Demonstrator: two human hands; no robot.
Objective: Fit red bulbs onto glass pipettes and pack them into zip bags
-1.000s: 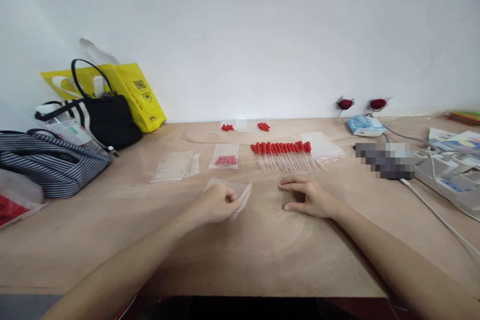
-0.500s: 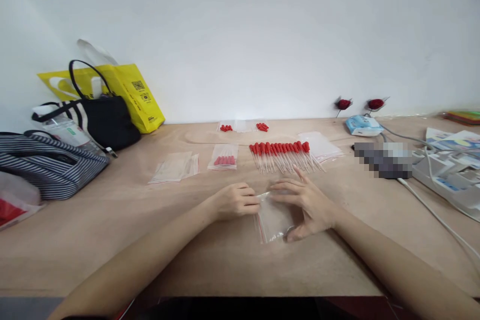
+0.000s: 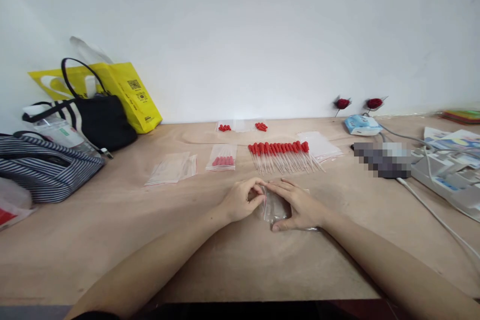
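Observation:
A clear zip-lock bag (image 3: 275,205) with a red line along its zip edge lies on the table in front of me. My left hand (image 3: 243,200) pinches the left edge of this bag between curled fingers and thumb. My right hand (image 3: 300,206) rests over the bag's right part, fingers stretched out and thumb spread apart. Just beyond the hands lies a row of thin pale sticks with red heads (image 3: 279,152), which look like droppers. Left of the row is a filled zip-lock bag (image 3: 222,156) with several of the same red-headed sticks inside.
Flat clear bags (image 3: 170,167) lie left, and more bags (image 3: 318,143) lie right of the row. Small bags with red pieces (image 3: 225,128) sit by the wall. Handbags (image 3: 101,120) and a yellow bag (image 3: 135,95) stand left. A power strip (image 3: 450,180) and cables lie right.
My left hand has shifted slightly right and up, its fingers now pinching at the bag's edge. My right hand has moved a little left and lies flatter over the bag.

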